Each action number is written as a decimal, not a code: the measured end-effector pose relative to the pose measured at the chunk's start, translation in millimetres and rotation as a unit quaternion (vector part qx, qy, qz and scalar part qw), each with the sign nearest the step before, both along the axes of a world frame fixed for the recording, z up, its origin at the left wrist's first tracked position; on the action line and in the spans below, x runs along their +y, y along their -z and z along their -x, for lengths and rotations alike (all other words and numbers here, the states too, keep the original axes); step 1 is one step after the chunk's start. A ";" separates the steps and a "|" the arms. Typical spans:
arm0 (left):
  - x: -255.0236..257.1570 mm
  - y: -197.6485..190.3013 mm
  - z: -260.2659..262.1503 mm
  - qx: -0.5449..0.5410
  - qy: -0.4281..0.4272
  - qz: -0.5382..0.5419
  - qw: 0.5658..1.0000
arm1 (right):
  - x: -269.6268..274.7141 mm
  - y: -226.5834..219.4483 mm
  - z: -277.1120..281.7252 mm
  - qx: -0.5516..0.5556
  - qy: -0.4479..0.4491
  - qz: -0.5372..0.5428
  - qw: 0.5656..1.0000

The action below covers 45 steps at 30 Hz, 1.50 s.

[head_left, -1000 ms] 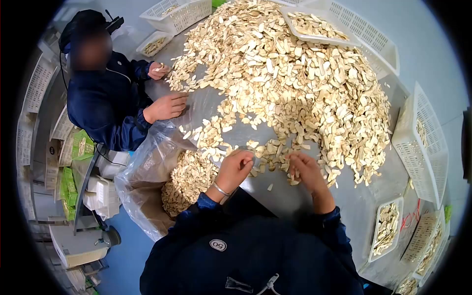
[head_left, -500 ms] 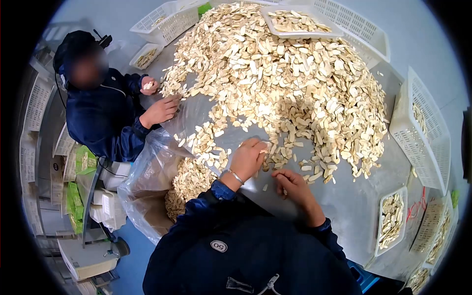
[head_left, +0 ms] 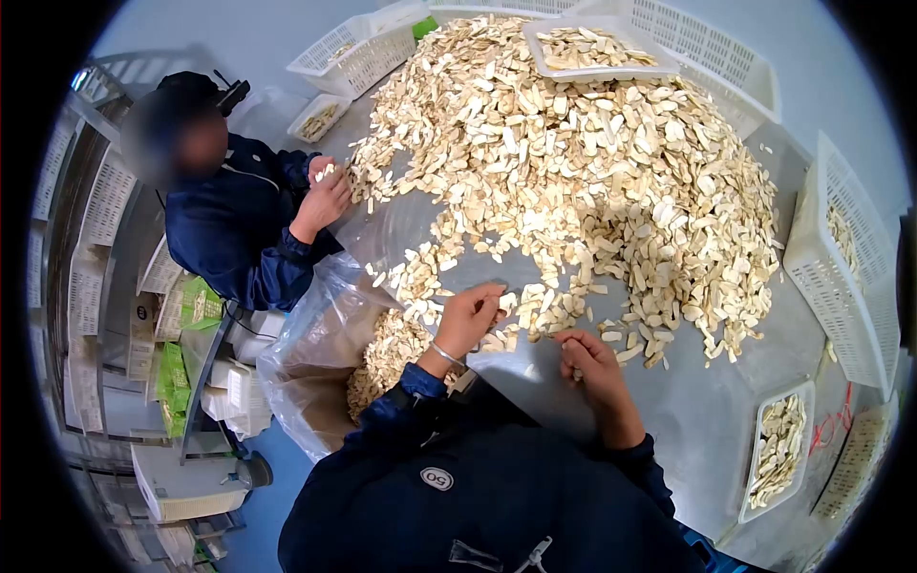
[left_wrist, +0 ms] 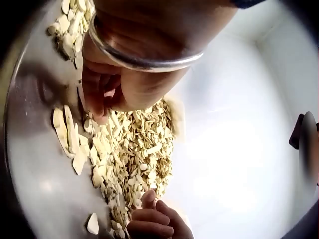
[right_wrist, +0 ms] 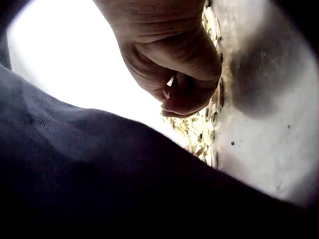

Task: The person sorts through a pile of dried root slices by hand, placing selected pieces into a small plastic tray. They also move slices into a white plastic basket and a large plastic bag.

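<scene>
Pale dried slices lie in a big heap (head_left: 573, 162) on the metal table (head_left: 669, 411). At its near edge the left hand (head_left: 465, 320), with a bracelet at the wrist, has thumb and fingers curled together round a pale slice (head_left: 507, 302). In the left wrist view the left hand (left_wrist: 119, 84) is low over slices, its fingertips partly hidden. To the right, the right hand (head_left: 594, 372) is curled with thumb against fingers at a small slice. In the right wrist view a small pale bit (right_wrist: 170, 80) shows within the curled right hand (right_wrist: 179, 74).
A lined bag (head_left: 315, 372) of slices stands left of the wearer. Another person (head_left: 239, 210) works at the left side. White baskets (head_left: 845, 277) and small trays (head_left: 778, 449) ring the table; one tray (head_left: 602, 69) sits on the heap. Shelving stands far left.
The left hand reached right among the near slices, then drew back left. The right hand dropped slightly from the slices and stays curled. The other person's hands have come together.
</scene>
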State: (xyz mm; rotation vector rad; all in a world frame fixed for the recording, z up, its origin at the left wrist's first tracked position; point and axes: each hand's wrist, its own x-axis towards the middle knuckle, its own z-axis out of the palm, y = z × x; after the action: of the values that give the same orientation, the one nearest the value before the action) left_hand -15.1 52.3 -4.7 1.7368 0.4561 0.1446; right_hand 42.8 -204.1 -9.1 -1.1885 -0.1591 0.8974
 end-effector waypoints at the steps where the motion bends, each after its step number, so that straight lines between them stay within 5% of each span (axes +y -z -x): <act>1: 0.5 0.8 0.5 0.000 -0.004 0.014 1.000 | -1.0 0.5 -0.2 -0.006 0.005 -0.004 1.000; 9: -25.9 -5.7 -0.3 -0.044 0.054 0.062 0.996 | -2.0 1.8 1.4 -0.022 -0.001 -0.003 1.000; 17: -62.4 -34.0 0.4 -0.010 0.174 -0.056 0.983 | 5.8 0.9 6.6 -0.038 0.067 0.046 0.996; 21: -65.1 -26.4 4.0 -0.066 0.159 0.017 0.985 | 4.7 12.2 5.8 -0.046 0.081 0.038 0.995; 27: -48.9 -35.0 8.6 -0.057 0.143 -0.109 0.982 | 6.9 11.2 7.2 -0.025 0.100 0.046 0.994; 33: 5.5 -24.6 17.5 -0.089 -0.021 -0.239 0.967 | 3.4 11.7 5.6 -0.064 0.085 0.057 0.993; 45: -24.5 -21.6 51.6 -0.045 0.095 -0.319 0.942 | -3.4 1.2 1.9 0.057 0.021 -0.095 0.994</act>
State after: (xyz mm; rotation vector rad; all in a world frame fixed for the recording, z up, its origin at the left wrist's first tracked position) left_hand -66.7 27.8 16.9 2.3875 0.1733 0.2524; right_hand 40.8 -207.5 -10.4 -0.9571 -0.1232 0.8904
